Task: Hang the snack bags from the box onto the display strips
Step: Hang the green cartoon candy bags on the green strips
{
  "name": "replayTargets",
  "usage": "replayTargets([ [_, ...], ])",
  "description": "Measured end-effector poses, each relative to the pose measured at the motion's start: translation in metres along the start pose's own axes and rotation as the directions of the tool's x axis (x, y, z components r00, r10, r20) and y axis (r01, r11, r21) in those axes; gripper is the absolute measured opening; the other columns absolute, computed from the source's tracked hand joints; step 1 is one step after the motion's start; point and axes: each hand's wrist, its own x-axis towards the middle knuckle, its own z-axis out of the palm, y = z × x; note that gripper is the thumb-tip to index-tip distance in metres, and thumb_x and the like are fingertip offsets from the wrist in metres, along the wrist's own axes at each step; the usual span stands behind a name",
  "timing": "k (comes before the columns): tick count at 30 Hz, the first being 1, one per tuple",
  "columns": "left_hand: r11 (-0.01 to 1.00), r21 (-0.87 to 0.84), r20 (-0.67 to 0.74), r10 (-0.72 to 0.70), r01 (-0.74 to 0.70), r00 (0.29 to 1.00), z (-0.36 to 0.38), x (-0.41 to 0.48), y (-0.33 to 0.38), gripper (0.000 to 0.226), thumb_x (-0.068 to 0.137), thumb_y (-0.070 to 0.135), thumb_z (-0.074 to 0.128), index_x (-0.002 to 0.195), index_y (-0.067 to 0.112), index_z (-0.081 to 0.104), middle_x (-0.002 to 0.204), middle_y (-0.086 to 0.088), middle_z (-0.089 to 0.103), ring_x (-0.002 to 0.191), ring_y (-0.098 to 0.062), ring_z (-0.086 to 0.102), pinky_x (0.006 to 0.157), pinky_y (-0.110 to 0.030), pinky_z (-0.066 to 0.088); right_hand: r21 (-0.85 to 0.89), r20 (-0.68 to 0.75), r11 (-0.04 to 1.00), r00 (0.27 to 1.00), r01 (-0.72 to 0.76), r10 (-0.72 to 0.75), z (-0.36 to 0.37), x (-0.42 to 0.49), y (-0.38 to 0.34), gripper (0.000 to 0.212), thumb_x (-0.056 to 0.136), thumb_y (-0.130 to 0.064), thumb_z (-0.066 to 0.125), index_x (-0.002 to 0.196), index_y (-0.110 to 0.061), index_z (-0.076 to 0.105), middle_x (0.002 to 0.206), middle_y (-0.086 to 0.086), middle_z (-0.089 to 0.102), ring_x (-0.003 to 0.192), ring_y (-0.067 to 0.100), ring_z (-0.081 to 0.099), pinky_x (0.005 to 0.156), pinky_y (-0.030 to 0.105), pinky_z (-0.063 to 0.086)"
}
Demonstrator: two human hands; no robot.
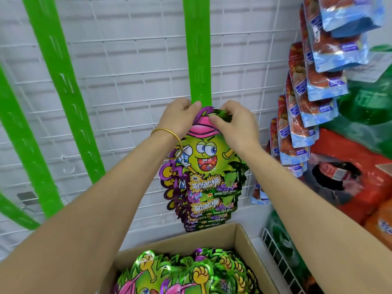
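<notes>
Both the left hand (180,117) and right hand (231,122) pinch the snack bag's (203,153) top edge. The bag hangs upright, long axis vertical, just below the green strip (198,60).

Bright, even indoor light, faint soft shadows behind the wire grid (131,66), glare on the foil snack bags (186,272) in the box (244,236), display strips (63,85) bowed by wide-angle distortion at left, corners slightly soft

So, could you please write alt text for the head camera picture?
A left hand and a right hand pinch the top of a cartoon snack bag at a green display strip on a white wire grid. More such bags hang below it and others lie in the open cardboard box.
</notes>
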Motion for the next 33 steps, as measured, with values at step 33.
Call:
replayTargets([
  [33,0.908,0.142,-0.004,-0.397,0.393,0.918,-0.003,-0.248,-0.229,0.035,0.079,-0.007,0.054,0.112,0.005,0.058,0.109,-0.01,0.062,0.102,-0.024,0.059,0.092,-0.027,0.043,-0.367,0.797,0.93,0.515,-0.001,0.315,0.101,-0.261,0.101,0.058,0.087,-0.044,0.058,0.136,-0.021,0.041,0.137,0.004,0.045,0.129,0.026,0.038,0.104,0.039,0.037],
])
